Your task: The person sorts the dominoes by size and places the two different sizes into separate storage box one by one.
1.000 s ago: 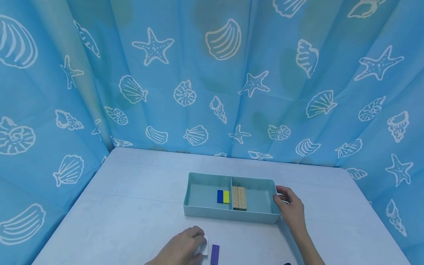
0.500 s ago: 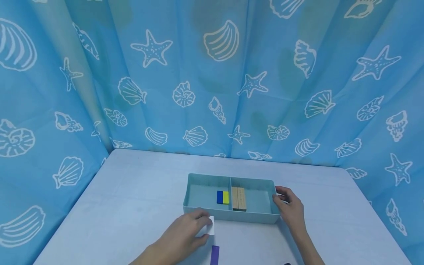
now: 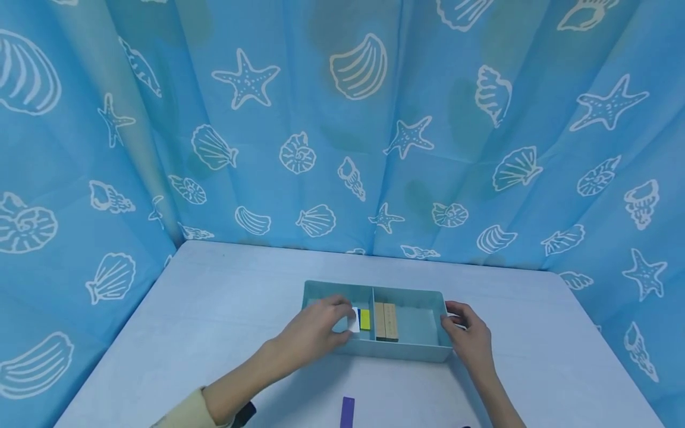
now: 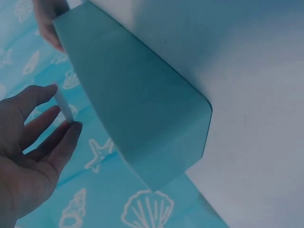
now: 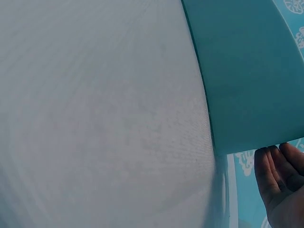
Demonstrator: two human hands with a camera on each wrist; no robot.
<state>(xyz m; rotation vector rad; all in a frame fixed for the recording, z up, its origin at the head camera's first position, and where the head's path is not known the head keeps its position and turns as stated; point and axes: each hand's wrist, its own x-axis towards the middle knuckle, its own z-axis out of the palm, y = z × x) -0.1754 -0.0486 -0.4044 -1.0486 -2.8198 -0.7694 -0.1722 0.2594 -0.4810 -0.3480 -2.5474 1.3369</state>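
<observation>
Over the left compartment of a teal tray [image 3: 313, 291], my left hand [image 3: 316, 327] pinches a thin white block [image 3: 354, 321] between thumb and fingertips. In the left wrist view that white block [image 4: 64, 105] stands edge-on above the rim. A yellow block [image 3: 365, 319] lies against the right side of a blue block, which is mostly hidden behind the white one. My right hand [image 3: 471, 333] touches the tray's right end; the right wrist view shows its fingers [image 5: 267, 173] fairly straight, tips at the end wall. Across the divider, two wooden blocks [image 3: 386, 321] lie side by side.
A purple block [image 3: 347, 411] lies on the white tabletop [image 3: 214, 321] in front of the tray, cut off by the frame's bottom edge. Blue curtains [image 3: 332, 119] with shell and starfish prints surround the table. A small dark object [image 3: 466, 426] barely shows at the bottom edge.
My left hand has lifted the white block from beside the purple block and carried it forward, over the front wall, to the left compartment. The right hand stays put.
</observation>
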